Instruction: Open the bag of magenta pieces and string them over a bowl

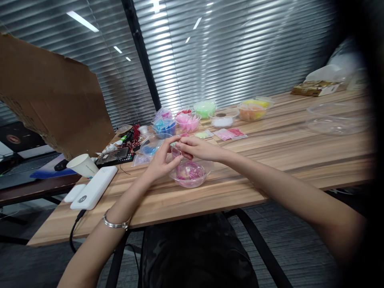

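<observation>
Above a clear plastic bowl (192, 184) with magenta pieces inside, my two hands meet at the fingertips. My left hand (164, 159) is curled with its thumb stretched forward, closed on a small clear plastic bag (175, 152). My right hand (196, 148) pinches at the top of the same bag, fingers bent together. Most of the bag is hidden behind the fingers, and its contents are hard to make out. Just left of the hands stands another clear bowl (150, 149) holding a little blue material, with a flat clear bag (141, 161) in front of it.
Bowls of blue bags (165, 127), pink bags (188, 122), green (205, 109), white (223, 121) and orange-yellow material (253, 111) line the back. Flat packets (230, 134) lie before them. At left are a paper cup (82, 165), white power bank (95, 188) and cardboard sheet (57, 96).
</observation>
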Available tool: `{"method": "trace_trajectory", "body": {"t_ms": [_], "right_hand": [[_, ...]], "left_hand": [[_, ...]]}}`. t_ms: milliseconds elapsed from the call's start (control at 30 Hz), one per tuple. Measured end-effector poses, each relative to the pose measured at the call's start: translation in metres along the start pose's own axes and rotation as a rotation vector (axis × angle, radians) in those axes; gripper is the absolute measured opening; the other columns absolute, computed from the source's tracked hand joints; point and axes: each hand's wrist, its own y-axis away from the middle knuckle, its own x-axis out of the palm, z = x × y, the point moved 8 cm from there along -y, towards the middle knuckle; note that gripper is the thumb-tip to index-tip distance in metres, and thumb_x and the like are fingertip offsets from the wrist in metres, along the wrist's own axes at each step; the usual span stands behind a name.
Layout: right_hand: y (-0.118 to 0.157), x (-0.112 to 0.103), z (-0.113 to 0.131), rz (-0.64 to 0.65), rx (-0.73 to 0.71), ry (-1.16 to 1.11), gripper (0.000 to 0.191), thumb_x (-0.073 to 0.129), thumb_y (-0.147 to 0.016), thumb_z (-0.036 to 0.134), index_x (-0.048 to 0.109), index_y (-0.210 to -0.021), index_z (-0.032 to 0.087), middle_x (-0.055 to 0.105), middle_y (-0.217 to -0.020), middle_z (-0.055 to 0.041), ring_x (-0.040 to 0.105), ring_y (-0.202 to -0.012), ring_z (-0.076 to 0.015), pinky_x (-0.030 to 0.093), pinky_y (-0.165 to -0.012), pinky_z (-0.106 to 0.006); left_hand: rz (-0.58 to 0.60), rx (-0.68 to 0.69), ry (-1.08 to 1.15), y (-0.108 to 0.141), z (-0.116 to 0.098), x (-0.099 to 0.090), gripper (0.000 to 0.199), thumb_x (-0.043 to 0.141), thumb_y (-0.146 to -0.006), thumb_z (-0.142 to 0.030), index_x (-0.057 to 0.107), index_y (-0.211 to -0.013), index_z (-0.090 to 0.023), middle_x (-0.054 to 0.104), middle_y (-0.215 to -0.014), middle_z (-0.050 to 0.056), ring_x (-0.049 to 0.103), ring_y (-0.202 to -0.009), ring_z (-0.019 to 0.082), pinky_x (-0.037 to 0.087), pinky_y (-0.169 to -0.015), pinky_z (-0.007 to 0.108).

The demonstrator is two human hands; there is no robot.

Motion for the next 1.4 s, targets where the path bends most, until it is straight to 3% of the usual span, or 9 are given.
{"method": "trace_trajectory", "body": {"t_ms": [700,1000,1233,1333,1400], "right_hand": [[-0.003,0.000,-0.010,-0.019,-0.058,0.074,0.039,0.032,-0.100,0.042,0.042,-0.069,0.019,0.046,-0.064,0.0018,0.043,-0.058,-0.0109,0.035,-0.058,-0.027],[-0.001,-0.001,-0.005,-0.020,-0.008,0.050,0.035,0.035,-0.099,0.042,0.044,-0.073,0.019,0.044,-0.065,0.0023,0.041,-0.059,-0.0103,0.034,-0.056,-0.026],[0.002,-0.012,0.004,-0.196,-0.053,-0.026,0.023,0.041,-0.097,0.037,0.050,-0.086,0.018,0.048,-0.075,0.0008,0.045,-0.064,-0.0099,0.036,-0.056,-0.024],[0.003,-0.012,0.006,-0.197,-0.067,-0.014,0.022,0.042,-0.097,0.035,0.052,-0.089,0.018,0.051,-0.079,-0.0003,0.047,-0.067,-0.0104,0.038,-0.057,-0.024],[0.003,-0.010,0.008,-0.176,-0.094,-0.005,0.020,0.044,-0.096,0.033,0.054,-0.090,0.017,0.053,-0.082,-0.0011,0.049,-0.070,-0.0109,0.040,-0.060,-0.024]], "left_hand": [[0.002,0.013,-0.016,-0.001,0.004,0.000,0.052,0.058,-0.088,-0.040,0.040,-0.134,-0.024,0.050,-0.132,0.011,0.050,-0.120,0.025,0.044,-0.099,0.040],[0.002,0.015,-0.007,-0.001,0.001,-0.001,0.052,0.058,-0.088,-0.037,0.039,-0.135,-0.024,0.048,-0.133,0.010,0.047,-0.123,0.026,0.044,-0.098,0.041],[0.003,0.007,0.100,0.002,0.003,0.001,0.063,0.063,-0.085,-0.034,0.029,-0.138,-0.030,0.037,-0.140,0.010,0.041,-0.129,0.026,0.043,-0.102,0.043],[0.010,0.047,0.171,0.004,0.002,0.003,0.075,0.065,-0.083,-0.032,0.014,-0.139,-0.036,0.026,-0.144,0.008,0.034,-0.134,0.024,0.048,-0.098,0.040],[0.007,0.052,0.148,0.005,0.002,0.003,0.074,0.066,-0.083,-0.031,0.015,-0.137,-0.037,0.023,-0.144,0.008,0.032,-0.135,0.024,0.047,-0.100,0.041]]}}
